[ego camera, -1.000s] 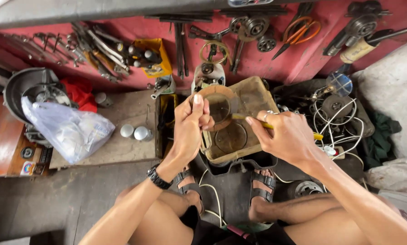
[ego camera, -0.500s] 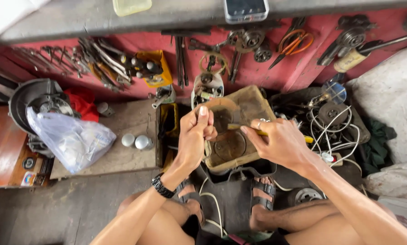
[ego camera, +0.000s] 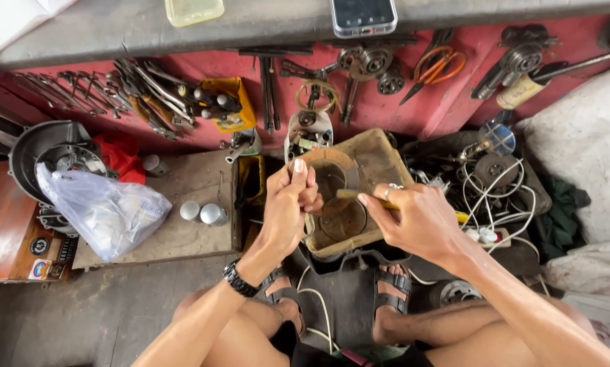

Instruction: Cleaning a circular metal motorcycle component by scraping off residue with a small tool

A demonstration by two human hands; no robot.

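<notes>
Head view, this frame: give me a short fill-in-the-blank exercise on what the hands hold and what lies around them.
1. The left hand pinches a brown ring-shaped ______.
2. The right hand holds a slim tool with a ______ handle.
3. On the left wrist sits a black ______.
4. Two small silver cans stand just right of a clear plastic ______.

Missing words: gasket; yellow; watch; bag
</notes>
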